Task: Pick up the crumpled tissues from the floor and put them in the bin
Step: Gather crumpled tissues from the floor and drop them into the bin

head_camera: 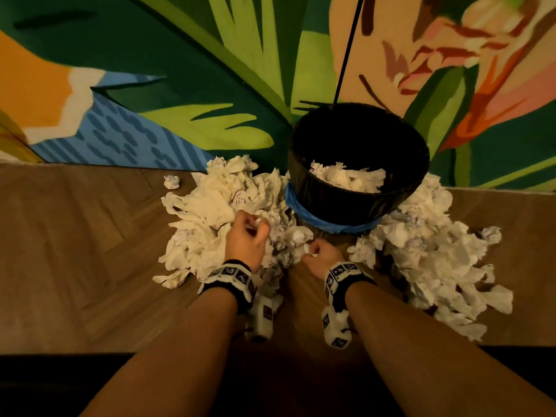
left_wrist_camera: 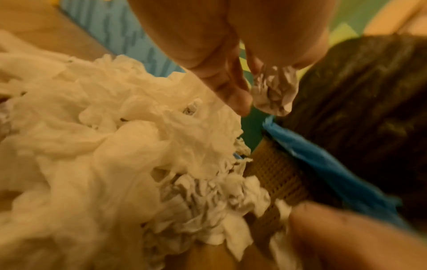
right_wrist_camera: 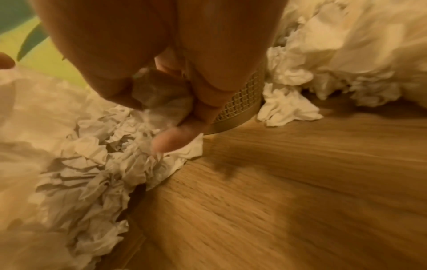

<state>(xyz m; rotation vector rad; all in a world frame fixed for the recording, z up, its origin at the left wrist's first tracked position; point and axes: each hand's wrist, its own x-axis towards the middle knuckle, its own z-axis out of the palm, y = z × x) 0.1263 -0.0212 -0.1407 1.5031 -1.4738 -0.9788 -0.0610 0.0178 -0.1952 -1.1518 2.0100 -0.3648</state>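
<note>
A wood floor [head_camera: 90, 266] meets a wall painted with big green leaves [head_camera: 180, 55]. The bin [head_camera: 358, 203], lined in black with a blue band, stands against the wall and already holds some white tissues [head_camera: 349, 176]. More crumpled, creased white tissues lie heaped on the floor on its left [head_camera: 216, 206] and right [head_camera: 427, 245]. The left hand [head_camera: 245, 240] pinches a small crumpled tissue [left_wrist_camera: 273, 91] above the left heap. The right hand [head_camera: 323, 260], at the bin's foot, is curled around another wad [right_wrist_camera: 161, 93].
</note>
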